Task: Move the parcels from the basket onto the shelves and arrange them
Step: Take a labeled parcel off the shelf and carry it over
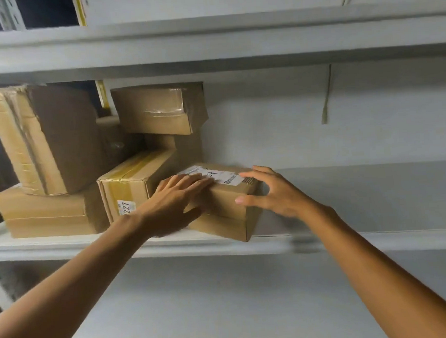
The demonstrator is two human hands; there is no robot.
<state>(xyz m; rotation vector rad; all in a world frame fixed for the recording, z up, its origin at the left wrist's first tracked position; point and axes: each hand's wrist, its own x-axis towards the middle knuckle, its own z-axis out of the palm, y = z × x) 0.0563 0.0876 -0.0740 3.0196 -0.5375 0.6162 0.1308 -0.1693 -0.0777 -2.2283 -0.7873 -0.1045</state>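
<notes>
Matte cardboard parcel (pixel 221 221) under flat left hand (pixel 176 201), right hand (pixel 274 194) at its corner, grips wide

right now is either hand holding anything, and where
Nothing gripped: left hand lies flat on top of the labelled parcel, right hand open beside it.

you can read "227" in dark digits, turned on its side, on a small white sticker (pixel 125 207) low on the near face of the yellow-taped box (pixel 138 177). on top of the labelled box (pixel 226 213) just to its right, a white shipping label (pixel 217 175) shows a large capital "a" and a dash. your left hand (pixel 176 198) covers the label's left part. the logo and fine print at its right end are too small to read.
</notes>
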